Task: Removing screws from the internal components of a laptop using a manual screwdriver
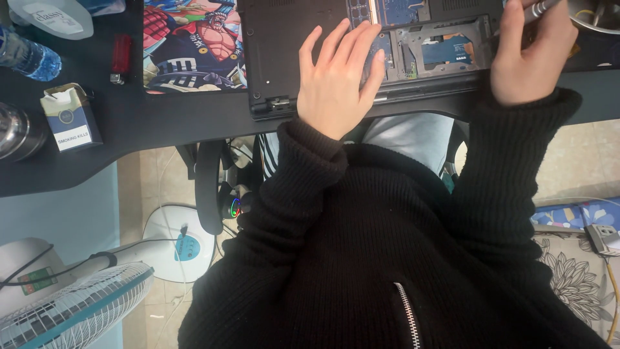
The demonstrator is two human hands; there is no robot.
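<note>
The dark surface (129, 123) carries an opened laptop (284, 45) with its base upward. The left hand (336, 77) lies flat on it, grip wide, fingers spread. Right of that, the right hand (533, 55) has its grip closed around a silver screwdriver (541, 8). Far left stand a cigarette pack (70, 116) and a red lighter (121, 57).

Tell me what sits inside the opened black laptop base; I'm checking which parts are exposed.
Inside the opened black laptop base: blue circuit boards and a grey metal bay frame. The left hand covers the middle; the right hand hides the right edge.
</note>
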